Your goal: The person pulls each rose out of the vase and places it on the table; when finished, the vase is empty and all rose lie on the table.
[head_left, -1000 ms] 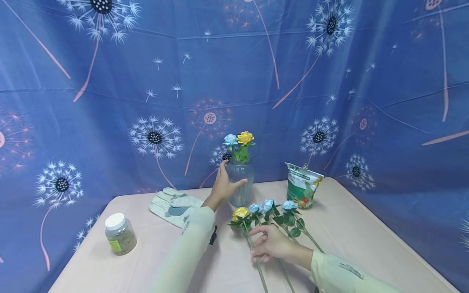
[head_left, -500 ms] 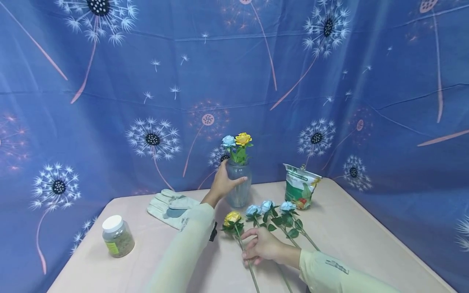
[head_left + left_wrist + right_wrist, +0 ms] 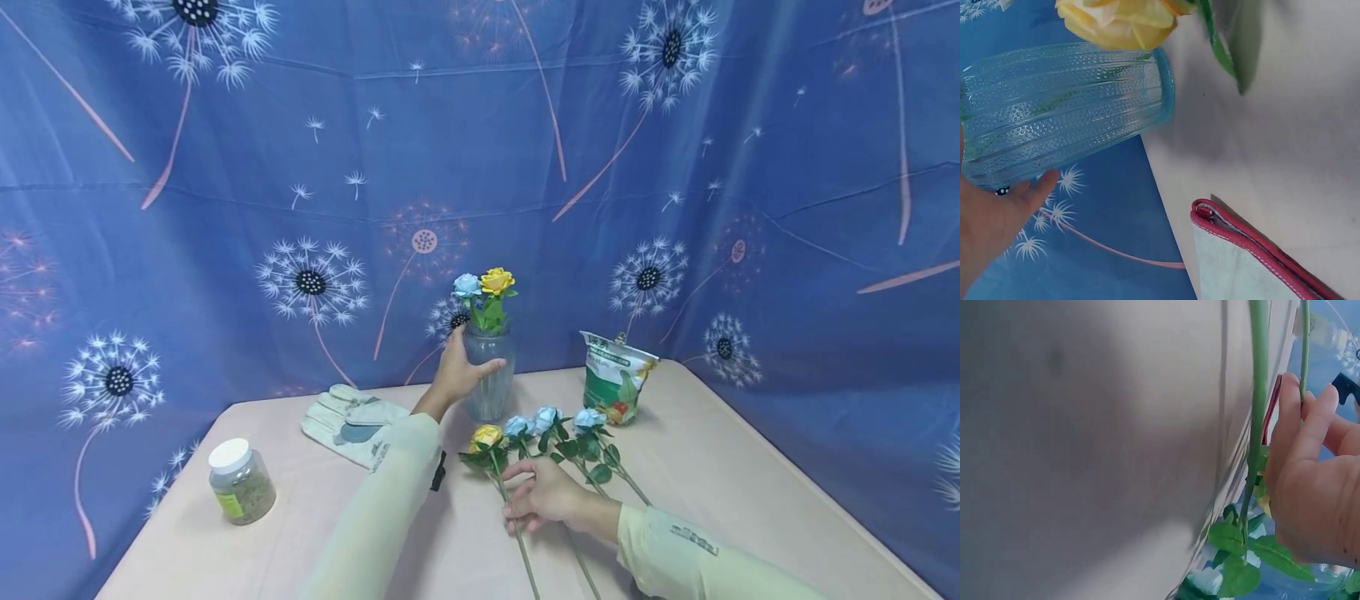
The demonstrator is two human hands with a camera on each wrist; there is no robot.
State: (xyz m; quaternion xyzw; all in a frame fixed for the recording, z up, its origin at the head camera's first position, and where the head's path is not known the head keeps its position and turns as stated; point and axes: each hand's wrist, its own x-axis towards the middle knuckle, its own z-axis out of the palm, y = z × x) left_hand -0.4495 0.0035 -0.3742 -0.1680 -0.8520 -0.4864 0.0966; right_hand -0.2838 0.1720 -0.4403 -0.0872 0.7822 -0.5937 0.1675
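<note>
From here I count two roses in the ribbed glass vase (image 3: 491, 387): one blue rose (image 3: 467, 285) and one yellow rose (image 3: 497, 281), both upright. Four are out of it, so I'd judge the arranging only partway along. The vase stands near the back of the tabletop (image 3: 300, 542), and the left hand (image 3: 455, 371) cups its side, thumb spread across the front; the other fingers are partly hidden. The right hand (image 3: 546, 493) pinches the stem of a second yellow rose (image 3: 487, 435) between thumb and fingers; whether that stem is lifted I can't tell. Three loose blue roses (image 3: 546, 418) lie just beside it.

What's awkward is the crowding: their leaves bunch together, and the right hand reaches across their stems. A green-and-white pouch (image 3: 618, 379) stands just behind the rightmost bloom. Over to the left are pale work gloves (image 3: 337, 417), their cuffs partly behind the left sleeve (image 3: 386, 500), and a white-lidded jar (image 3: 243, 487), well apart from the flowers.
</note>
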